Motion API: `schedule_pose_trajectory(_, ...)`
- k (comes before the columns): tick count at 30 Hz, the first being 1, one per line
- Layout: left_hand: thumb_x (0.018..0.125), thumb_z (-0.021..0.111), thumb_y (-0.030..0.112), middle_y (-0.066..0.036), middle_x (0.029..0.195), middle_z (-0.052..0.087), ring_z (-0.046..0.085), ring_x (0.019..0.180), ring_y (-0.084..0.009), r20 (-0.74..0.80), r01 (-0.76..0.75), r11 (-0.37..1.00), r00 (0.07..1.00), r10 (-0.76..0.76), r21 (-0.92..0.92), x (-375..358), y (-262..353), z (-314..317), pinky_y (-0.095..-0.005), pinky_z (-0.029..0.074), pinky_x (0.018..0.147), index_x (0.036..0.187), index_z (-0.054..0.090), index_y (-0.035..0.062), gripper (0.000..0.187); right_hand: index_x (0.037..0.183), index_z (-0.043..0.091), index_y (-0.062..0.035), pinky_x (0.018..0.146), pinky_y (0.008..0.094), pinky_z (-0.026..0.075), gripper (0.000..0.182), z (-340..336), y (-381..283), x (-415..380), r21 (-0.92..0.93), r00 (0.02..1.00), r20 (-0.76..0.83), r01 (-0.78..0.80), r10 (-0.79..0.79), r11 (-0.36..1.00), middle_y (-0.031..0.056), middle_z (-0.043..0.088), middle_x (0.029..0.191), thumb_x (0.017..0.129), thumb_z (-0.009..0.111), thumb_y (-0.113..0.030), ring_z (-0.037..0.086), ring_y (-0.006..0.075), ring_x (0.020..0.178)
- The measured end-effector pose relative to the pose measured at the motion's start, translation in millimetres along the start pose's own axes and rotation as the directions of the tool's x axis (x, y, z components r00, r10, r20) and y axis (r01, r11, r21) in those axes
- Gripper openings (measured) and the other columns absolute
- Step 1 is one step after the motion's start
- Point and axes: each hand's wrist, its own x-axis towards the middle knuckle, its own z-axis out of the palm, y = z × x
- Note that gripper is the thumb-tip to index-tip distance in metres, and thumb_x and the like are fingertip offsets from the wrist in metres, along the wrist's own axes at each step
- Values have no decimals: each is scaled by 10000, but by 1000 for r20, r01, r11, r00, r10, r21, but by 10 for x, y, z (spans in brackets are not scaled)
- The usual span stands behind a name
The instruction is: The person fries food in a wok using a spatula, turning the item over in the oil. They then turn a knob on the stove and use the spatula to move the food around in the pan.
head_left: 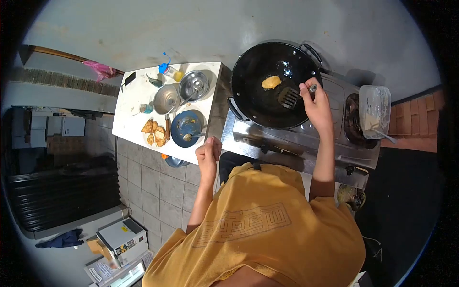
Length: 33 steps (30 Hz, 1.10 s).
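My right hand (317, 106) is closed around the handle of a black slotted turner (289, 97). The turner's head is inside a large black wok (258, 62) on the stove, beside one golden fried piece (271, 82). A little oil shines at the wok's bottom. My left hand (208, 152) is curled into a fist near the edge of the white table, with nothing visible in it. Close to that fist lies a blue plate (180, 118) with food residue and a spoon (188, 137) on it.
On the white table (125, 107) are fried pieces (158, 133), a saucepan (166, 97), a metal bowl (200, 80) and a blue-capped bottle (171, 71). A clear tub (374, 107) with pale batter and a spoon sits at the right of the stove (267, 138).
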Motion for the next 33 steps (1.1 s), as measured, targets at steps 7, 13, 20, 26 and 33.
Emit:
schedule_pose_trajectory(7, 1022, 410, 242, -36, 566, 399, 325, 531, -101, -41, -4, 999, 999, 6, 52, 48, 78, -44, -269, 240, 490, 479, 354, 63, 574, 874, 468, 3, 571, 295, 356, 247, -43, 167, 21, 110, 999, -33, 13, -10, 994, 53, 390, 649, 968, 548, -211, 358, 113, 605)
schedule_pose_trajectory(13, 1015, 411, 233, -46, 587, 417, 326, 534, -101, -26, 10, 999, 1000, -9, 49, 77, 55, 53, -266, 244, 495, 478, 361, 57, 568, 862, 473, -15, 601, 273, 374, 235, -108, 208, 14, 121, 999, 9, -49, 48, 991, 20, 438, 681, 980, 528, -210, 394, 94, 642)
schedule_pose_trajectory(20, 1007, 397, 207, -53, 566, 425, 343, 533, -109, 8, -23, 1000, 1000, 22, 12, 50, -7, 146, -271, 258, 504, 469, 378, 41, 563, 889, 469, -5, 581, 313, 370, 235, -38, 74, 8, 61, 999, -44, 2, 1, 998, 81, 403, 648, 974, 535, -214, 371, 147, 597)
schedule_pose_trajectory(26, 993, 406, 208, -49, 539, 416, 346, 522, -110, 47, 16, 1000, 999, -17, 17, -17, -66, 213, -271, 257, 499, 459, 373, 47, 559, 891, 457, -2, 576, 344, 374, 241, 53, -64, 109, 16, 999, 1, 38, -38, 999, 114, 431, 636, 978, 527, -215, 378, 183, 573)
schedule_pose_trajectory(33, 985, 416, 187, -44, 530, 407, 343, 524, -114, 24, -8, 1000, 1000, 9, -23, 37, -128, 202, -271, 254, 505, 458, 372, 38, 549, 902, 474, 0, 583, 365, 388, 228, 24, -242, 136, 29, 998, -34, 46, -45, 999, 134, 444, 635, 971, 529, -209, 410, 218, 563)
